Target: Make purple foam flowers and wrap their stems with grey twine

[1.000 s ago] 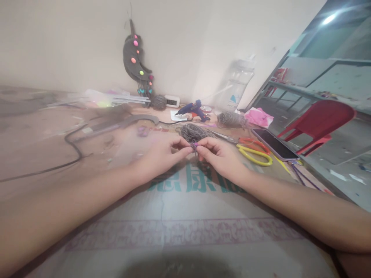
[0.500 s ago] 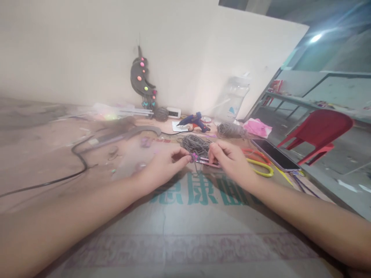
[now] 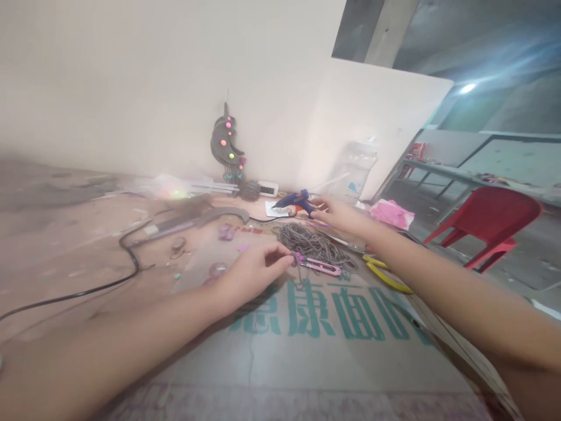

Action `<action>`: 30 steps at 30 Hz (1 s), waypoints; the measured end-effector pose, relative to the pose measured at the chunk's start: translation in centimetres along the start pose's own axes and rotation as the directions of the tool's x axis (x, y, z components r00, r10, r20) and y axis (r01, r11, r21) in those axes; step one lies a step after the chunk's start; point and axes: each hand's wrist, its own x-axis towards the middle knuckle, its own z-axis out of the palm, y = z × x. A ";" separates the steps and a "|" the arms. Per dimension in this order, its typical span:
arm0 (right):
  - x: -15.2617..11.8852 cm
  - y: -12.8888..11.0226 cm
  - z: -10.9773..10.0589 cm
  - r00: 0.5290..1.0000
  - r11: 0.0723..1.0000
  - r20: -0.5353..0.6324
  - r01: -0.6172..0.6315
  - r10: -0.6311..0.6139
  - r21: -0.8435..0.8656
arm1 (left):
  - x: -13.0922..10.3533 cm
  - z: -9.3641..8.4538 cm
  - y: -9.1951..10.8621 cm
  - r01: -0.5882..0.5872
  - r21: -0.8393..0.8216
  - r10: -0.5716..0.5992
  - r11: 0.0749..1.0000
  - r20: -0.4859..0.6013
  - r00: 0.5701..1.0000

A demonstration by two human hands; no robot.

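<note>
My left hand (image 3: 267, 266) pinches a small purple flower piece (image 3: 299, 256) with grey yarn hanging from it, over the printed board. Just right of it lies a pink cutter (image 3: 322, 267), beside a loose heap of grey yarn (image 3: 309, 240). My right hand (image 3: 331, 211) reaches to the back, its fingers apart at the handle of a blue glue gun (image 3: 293, 200). Whether the fingers touch the handle is hard to tell. The glue gun's nozzle points left above a white card (image 3: 276, 209).
Yellow-handled scissors (image 3: 388, 278) lie under my right forearm. Behind stand a clear bottle (image 3: 355, 169) and a pink cloth (image 3: 392, 214). A decorated grey crescent (image 3: 223, 143) hangs at the wall. A black cable (image 3: 131, 257) curves at left; a red chair (image 3: 504, 216) stands right.
My right hand has left the yarn near my left hand and moved back to the glue gun, its fingers opening. My left hand still holds the flower piece. The view has tilted up.
</note>
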 end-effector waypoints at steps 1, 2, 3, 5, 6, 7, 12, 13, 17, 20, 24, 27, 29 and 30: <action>1.0 0.2 0.3 1.000 1.000 0.014 -0.018 0.018 0.003 | 0.0 0.0 0.1 0.008 -0.001 -0.007 1.000 0.007 1.000; 2.0 0.5 0.6 0.999 0.999 0.027 -0.039 0.039 0.001 | 0.0 -0.1 0.1 0.014 -0.004 -0.013 1.000 0.014 1.000; 2.8 0.8 1.0 0.998 0.998 0.037 -0.060 0.060 -0.003 | 0.0 -0.1 0.2 0.018 -0.010 -0.017 1.000 0.023 1.000; 4.2 1.3 1.9 0.994 0.996 0.053 -0.093 0.093 -0.014 | 0.0 -0.1 0.3 0.020 -0.022 -0.020 1.000 0.029 0.999; 4.8 1.6 2.4 0.993 0.994 0.056 -0.104 0.104 -0.018 | 0.0 -0.1 0.3 0.021 -0.025 -0.020 0.999 0.029 0.999; 5.2 1.7 2.9 0.992 0.994 0.053 -0.111 0.112 -0.019 | 0.0 -0.1 0.3 0.022 -0.025 -0.021 0.999 0.028 0.999; 6.4 1.8 4.6 0.991 0.991 0.000 -0.135 0.135 0.007 | -0.1 0.0 0.4 0.032 -0.027 -0.031 0.999 0.023 0.999; 6.5 1.8 4.6 0.990 0.990 -0.005 -0.139 0.139 0.013 | -0.1 0.0 0.4 0.032 -0.032 -0.032 0.999 0.028 0.999; 6.4 1.4 4.0 0.990 0.989 -0.016 -0.137 0.138 0.054 | 0.0 0.1 0.3 0.021 -0.036 -0.019 0.999 0.039 0.999; 6.1 1.1 3.2 0.990 0.987 -0.030 -0.137 0.140 0.085 | 0.0 0.0 0.2 0.007 -0.025 -0.006 1.000 0.038 0.999; 5.5 0.6 2.3 0.984 0.981 -0.056 -0.163 0.169 0.107 | 0.0 0.0 0.3 0.015 -0.016 -0.015 1.000 0.040 0.999; 4.9 0.4 1.9 0.982 0.979 -0.067 -0.166 0.175 0.121 | 0.0 0.0 0.3 0.010 -0.015 -0.009 1.000 0.031 0.999; 4.5 0.2 1.8 0.986 0.981 -0.058 -0.149 0.157 0.120 | 0.0 0.0 0.2 0.001 -0.014 -0.001 1.000 0.027 1.000; 4.4 0.2 1.8 0.989 0.984 -0.043 -0.137 0.143 0.116 | 0.0 0.0 0.1 0.001 -0.015 0.000 1.000 0.027 1.000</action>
